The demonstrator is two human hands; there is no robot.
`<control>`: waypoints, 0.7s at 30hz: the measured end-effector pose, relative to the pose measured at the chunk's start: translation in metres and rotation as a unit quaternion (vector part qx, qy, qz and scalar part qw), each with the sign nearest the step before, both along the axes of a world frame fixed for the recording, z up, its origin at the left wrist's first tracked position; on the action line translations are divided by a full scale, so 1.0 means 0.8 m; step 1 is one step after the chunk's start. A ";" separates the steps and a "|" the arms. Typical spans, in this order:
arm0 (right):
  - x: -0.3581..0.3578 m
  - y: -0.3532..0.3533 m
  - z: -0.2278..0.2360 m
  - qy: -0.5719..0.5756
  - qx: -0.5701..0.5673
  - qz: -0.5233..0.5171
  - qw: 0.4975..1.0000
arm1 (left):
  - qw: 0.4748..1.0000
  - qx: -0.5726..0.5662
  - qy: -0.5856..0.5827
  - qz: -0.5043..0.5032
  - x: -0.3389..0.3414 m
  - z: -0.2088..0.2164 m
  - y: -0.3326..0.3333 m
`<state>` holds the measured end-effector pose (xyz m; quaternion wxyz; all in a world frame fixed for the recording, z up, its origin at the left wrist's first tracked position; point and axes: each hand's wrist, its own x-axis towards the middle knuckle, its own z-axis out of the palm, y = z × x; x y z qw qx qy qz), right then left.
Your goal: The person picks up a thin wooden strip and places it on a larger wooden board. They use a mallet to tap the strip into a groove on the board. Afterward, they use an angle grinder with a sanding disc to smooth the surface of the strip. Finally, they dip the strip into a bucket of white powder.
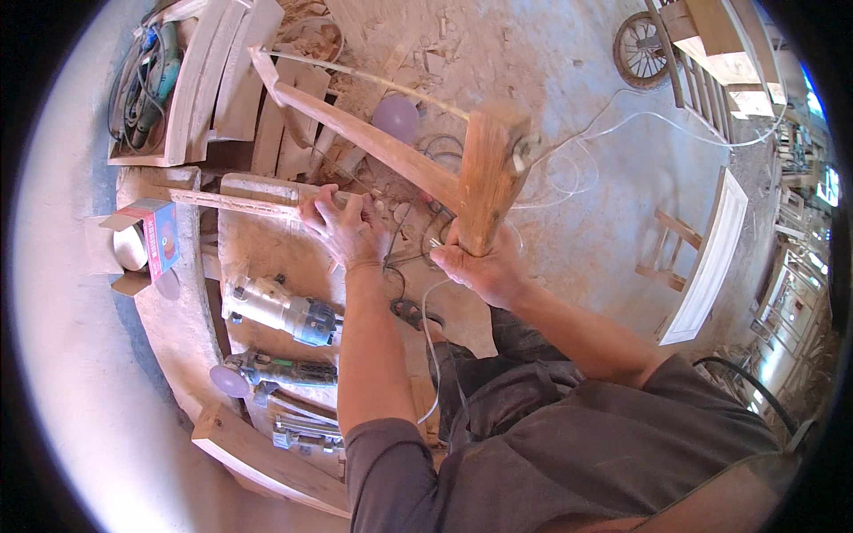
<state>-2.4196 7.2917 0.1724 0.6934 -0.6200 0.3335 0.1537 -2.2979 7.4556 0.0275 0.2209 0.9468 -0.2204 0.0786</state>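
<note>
My right hand [484, 266] is wrapped round the lower end of the thick upright of what looks like a wooden frame saw [378, 147]. Its long bar runs away to the far left, and a thin cord or rod stretches above the bar. I cannot make out a blade. My left hand [346, 226] lies lower and to the left, its bent fingers closed over the end of a narrow wooden strip [240, 204]. That strip rests along the dusty workbench [306, 244], beside a wider board. The saw stands apart from my left hand.
A router [280, 306] and an angle grinder [284, 369] lie on the bench near my left forearm. An opened cardboard box [160, 235] is farther left. Cables trail over the floor below a purple disc [395, 120]. A wheeled cart [641, 51] and white panel [706, 262] stand right.
</note>
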 end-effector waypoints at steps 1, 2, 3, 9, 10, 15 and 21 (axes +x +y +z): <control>0.002 0.001 0.005 0.039 0.044 -0.021 0.998 | 1.000 -0.005 -0.006 -0.002 0.001 -0.004 0.000; -0.015 -0.003 0.012 -0.046 -0.050 0.034 0.997 | 1.000 -0.011 -0.011 -0.003 0.000 -0.007 0.002; -0.042 -0.014 0.025 -0.131 -0.147 0.089 0.976 | 1.000 -0.009 -0.012 -0.001 0.002 -0.008 0.001; -0.116 -0.027 0.068 -0.039 0.005 -0.007 0.999 | 1.000 -0.007 -0.013 0.004 -0.006 0.001 0.004; -0.097 -0.021 0.037 -0.038 0.002 -0.006 0.999 | 1.000 -0.004 -0.020 0.000 -0.004 -0.002 0.001; -0.008 -0.004 -0.026 -0.031 0.041 -0.054 0.997 | 1.000 -0.002 -0.027 0.008 0.000 -0.004 -0.003; -0.113 -0.055 0.072 -0.071 -0.013 0.026 0.997 | 1.000 -0.002 -0.029 0.009 -0.002 -0.003 -0.002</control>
